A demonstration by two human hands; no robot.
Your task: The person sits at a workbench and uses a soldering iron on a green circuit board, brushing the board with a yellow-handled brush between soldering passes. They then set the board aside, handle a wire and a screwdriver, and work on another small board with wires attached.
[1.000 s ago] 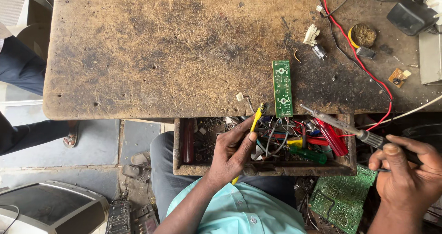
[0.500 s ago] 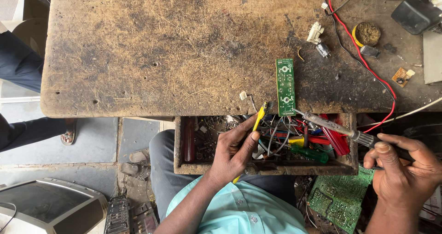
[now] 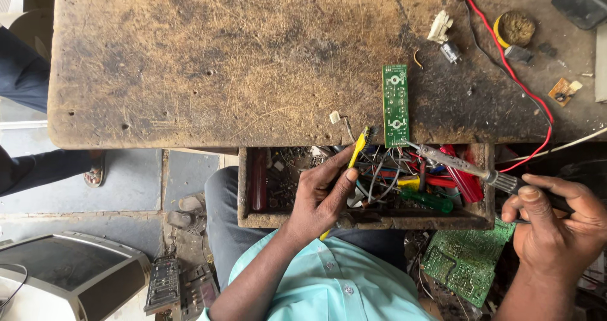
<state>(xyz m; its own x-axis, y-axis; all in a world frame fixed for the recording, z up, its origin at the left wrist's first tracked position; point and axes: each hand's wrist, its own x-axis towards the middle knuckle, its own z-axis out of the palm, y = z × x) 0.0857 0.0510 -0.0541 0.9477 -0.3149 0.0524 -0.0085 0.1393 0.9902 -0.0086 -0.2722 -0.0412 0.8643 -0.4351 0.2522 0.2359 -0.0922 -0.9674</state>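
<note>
Soldering iron (image 3: 465, 167) gripped in right hand (image 3: 556, 223), fingers wrapped round its dark handle, metal shaft slanting up-left, tip just beside lower end of narrow green circuit board (image 3: 396, 105). Board lying lengthwise at front edge of worn wooden counter (image 3: 208, 62), lower end reaching the rim. Left hand (image 3: 322, 198) down inside open wooden drawer (image 3: 360, 218) beneath counter edge, fingers closed narrowly on yellow-handled tool (image 3: 358, 148) standing up out of the clutter. Drawer crammed with tangled wires, a green-handled screwdriver (image 3: 429, 200) and red-handled tools (image 3: 461, 177). Red wire (image 3: 506, 62) curving across counter's right part, passing a round yellowish coil of solder wick (image 3: 515, 27) and small white connector (image 3: 439, 27). Larger green circuit board (image 3: 465, 261) low on the right, below the drawer. Light turquoise shirt (image 3: 329, 283) at bottom. Another person's sandalled foot (image 3: 95, 172) on floor at left; grey appliance (image 3: 69, 277) in lower-left corner.
</note>
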